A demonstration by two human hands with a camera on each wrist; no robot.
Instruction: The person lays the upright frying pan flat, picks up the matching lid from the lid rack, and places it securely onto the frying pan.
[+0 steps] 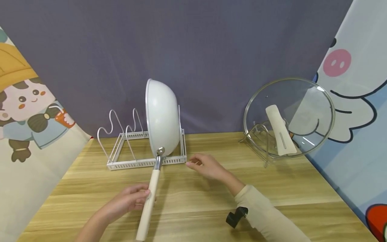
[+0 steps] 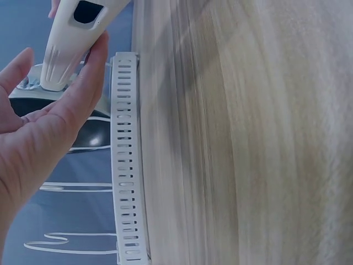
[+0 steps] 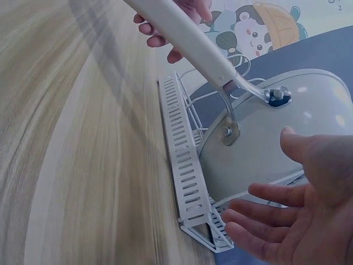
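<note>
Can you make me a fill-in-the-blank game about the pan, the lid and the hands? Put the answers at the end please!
1. The pan standing in the rack is ____ on the outside.
2. The hand nearer the pan's handle is the person's ____ one.
3. In the head view, the round see-through lid is to the ____ of the pan.
4. The right hand is holding ____.

Missing words: white; left; right; nothing.

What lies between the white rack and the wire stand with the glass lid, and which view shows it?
The head view shows it: the right hand near the white rack, then bare wooden tabletop up to the wire stand.
</note>
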